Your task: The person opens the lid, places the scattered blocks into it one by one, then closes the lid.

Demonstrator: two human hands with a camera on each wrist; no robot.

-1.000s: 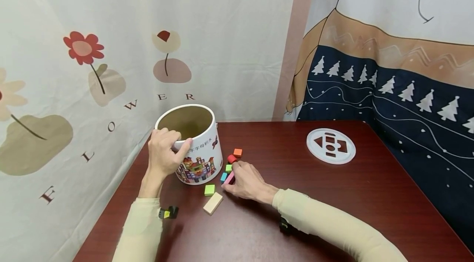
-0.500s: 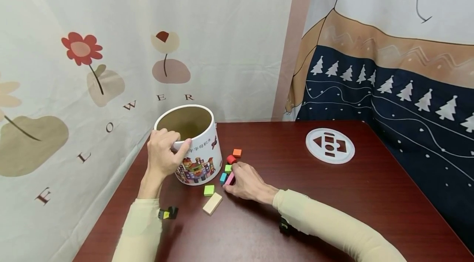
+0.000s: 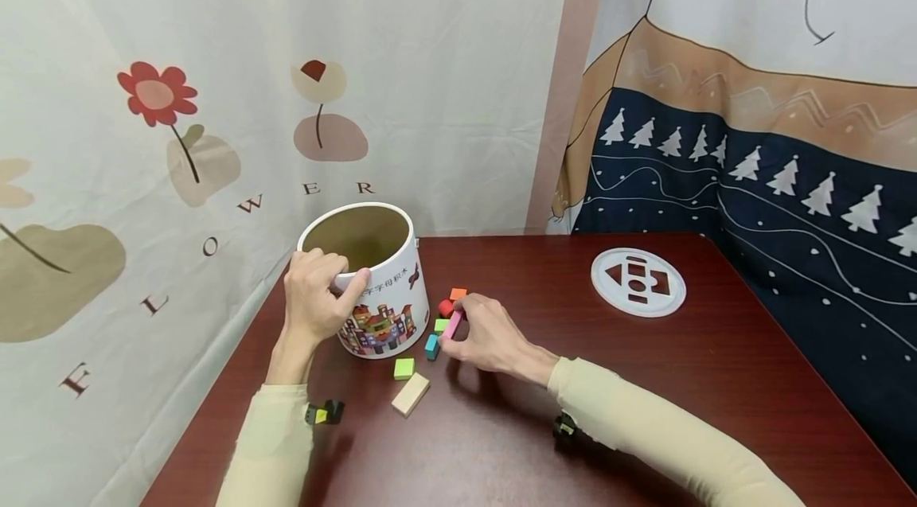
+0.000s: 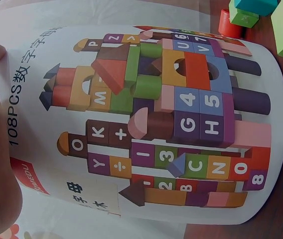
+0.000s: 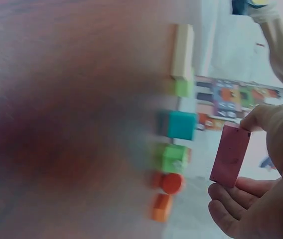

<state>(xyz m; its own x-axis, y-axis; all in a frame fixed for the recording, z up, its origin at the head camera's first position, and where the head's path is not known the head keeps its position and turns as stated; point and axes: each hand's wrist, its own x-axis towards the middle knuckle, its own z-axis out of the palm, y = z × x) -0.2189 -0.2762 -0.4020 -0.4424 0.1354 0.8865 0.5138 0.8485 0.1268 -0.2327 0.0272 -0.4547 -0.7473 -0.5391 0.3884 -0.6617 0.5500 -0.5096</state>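
A white bucket [image 3: 383, 308] printed with block castles stands at the left of the table. My left hand [image 3: 315, 296] grips its near rim, thumb outside and fingers over the edge. Between thumb and fingertips my right hand [image 3: 490, 336] pinches a pink rectangular block [image 5: 230, 155], lifted off the table. Close by that hand lie a blue block [image 3: 431, 347], a green block [image 3: 441, 325], a red cylinder [image 3: 446, 308] and an orange block [image 3: 458, 294]. Nearer to me are a light green block [image 3: 404, 368] and a plain wooden block [image 3: 411, 395].
A round white lid [image 3: 638, 282] with shaped cutouts lies at the back right of the table [image 3: 716, 380]. Printed curtains hang behind the table and along its sides. The bucket's inside shows olive, its bottom hidden.
The right hand has raised the pink block off the table, moving slightly up and to the right. The left hand and bucket stay in place.
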